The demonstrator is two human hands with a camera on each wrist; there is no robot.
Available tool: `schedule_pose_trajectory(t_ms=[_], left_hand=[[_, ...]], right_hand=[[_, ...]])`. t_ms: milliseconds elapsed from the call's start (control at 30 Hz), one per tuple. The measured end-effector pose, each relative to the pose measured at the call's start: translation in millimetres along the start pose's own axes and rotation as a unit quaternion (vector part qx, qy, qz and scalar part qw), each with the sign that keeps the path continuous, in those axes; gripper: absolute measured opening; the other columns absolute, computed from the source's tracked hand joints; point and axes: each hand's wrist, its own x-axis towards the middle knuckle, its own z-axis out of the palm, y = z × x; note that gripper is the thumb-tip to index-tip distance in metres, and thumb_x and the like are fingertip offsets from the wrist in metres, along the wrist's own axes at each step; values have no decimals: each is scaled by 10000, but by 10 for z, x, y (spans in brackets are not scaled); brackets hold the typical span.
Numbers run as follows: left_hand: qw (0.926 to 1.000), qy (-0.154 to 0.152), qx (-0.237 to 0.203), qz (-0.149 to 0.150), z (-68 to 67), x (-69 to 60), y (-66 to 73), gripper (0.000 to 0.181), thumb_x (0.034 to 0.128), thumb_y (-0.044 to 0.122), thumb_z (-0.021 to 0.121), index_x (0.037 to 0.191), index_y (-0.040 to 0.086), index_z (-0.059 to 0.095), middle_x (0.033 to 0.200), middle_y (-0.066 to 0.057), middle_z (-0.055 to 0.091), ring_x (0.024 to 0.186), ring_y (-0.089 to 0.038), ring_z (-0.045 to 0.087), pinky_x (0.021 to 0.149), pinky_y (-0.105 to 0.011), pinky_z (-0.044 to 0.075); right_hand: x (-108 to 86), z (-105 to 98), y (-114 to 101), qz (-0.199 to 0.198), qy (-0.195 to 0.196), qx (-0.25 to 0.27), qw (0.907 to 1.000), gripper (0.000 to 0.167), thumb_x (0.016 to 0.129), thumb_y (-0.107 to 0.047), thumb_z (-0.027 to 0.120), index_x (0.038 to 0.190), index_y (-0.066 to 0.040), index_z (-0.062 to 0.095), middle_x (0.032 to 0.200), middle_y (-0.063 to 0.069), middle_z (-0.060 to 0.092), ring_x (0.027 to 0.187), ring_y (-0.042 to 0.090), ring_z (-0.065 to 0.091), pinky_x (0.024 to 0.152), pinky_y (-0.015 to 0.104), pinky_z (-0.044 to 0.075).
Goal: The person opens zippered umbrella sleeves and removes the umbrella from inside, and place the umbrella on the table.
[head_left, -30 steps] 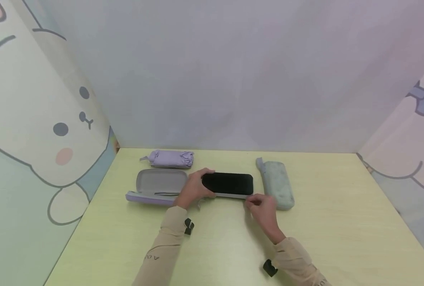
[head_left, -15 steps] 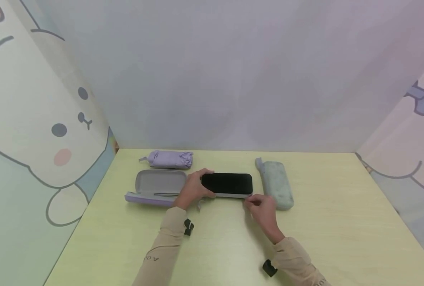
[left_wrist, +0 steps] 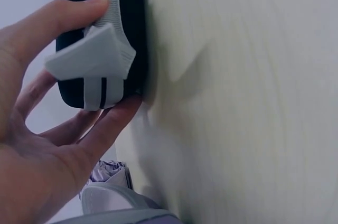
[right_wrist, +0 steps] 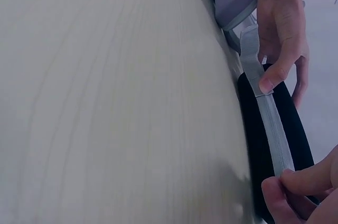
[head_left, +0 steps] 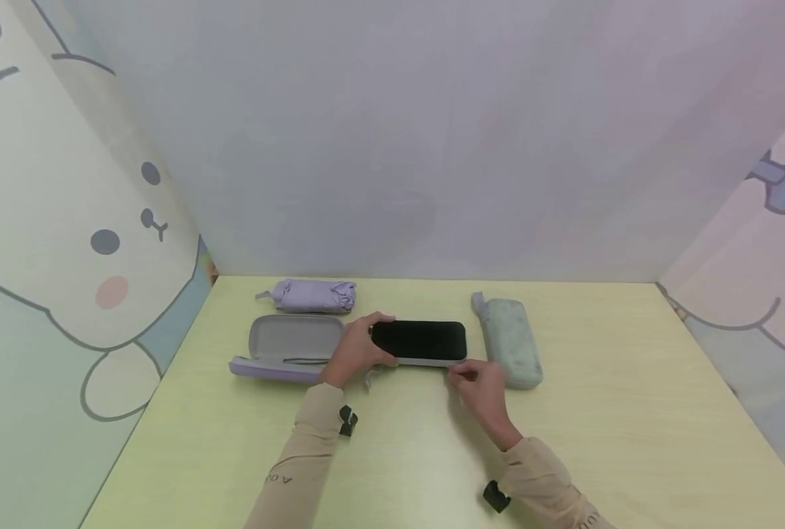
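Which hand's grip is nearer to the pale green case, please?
The right: the right hand is close beside the pale green case, while the left hand is farther away, holding the left end of the black case.

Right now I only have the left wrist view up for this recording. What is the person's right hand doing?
Observer: The right hand has its fingers pinched at the grey zipper band, near the right end of the black case.
Operator: Anything to the right of that case?
Observer: Yes, a pale green pouch lies there on the table.
Operator: And the case at the bottom of my view, open or closed?
Observer: The head view shows that lavender case open, its grey inside facing up.
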Motion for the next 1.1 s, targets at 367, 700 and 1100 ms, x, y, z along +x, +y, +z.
schedule_pose_trajectory(t_ms=[367,700,1100], left_hand=[[9999,122,-30,9,29,-13,-16,723,547,139,913,1204,231,626,1298,-101,554,1157,-301,503,938,-438,423],[9997,213,-69,2,55,-15,-31,731,534,126,915,1196,238,628,1306,-87,554,1208,-281,478,967,-424,402],[9995,282,-160,25,55,-11,-40,736,511,122,917,1180,248,640,1294,-80,565,1192,-269,489,963,-413,408]], right_hand=[[-7,105,-49,-240,53,-349,9991,95,696,96,710,737,14,736,747,85,707,659,205,671,612,280,513],[-9,177,-19,-414,116,-262,9987,84,684,87,714,715,11,731,729,89,703,653,207,668,613,278,517],[-8,264,-70,-479,64,-333,9983,83,682,77,722,715,2,737,711,85,700,650,192,663,624,284,521]])
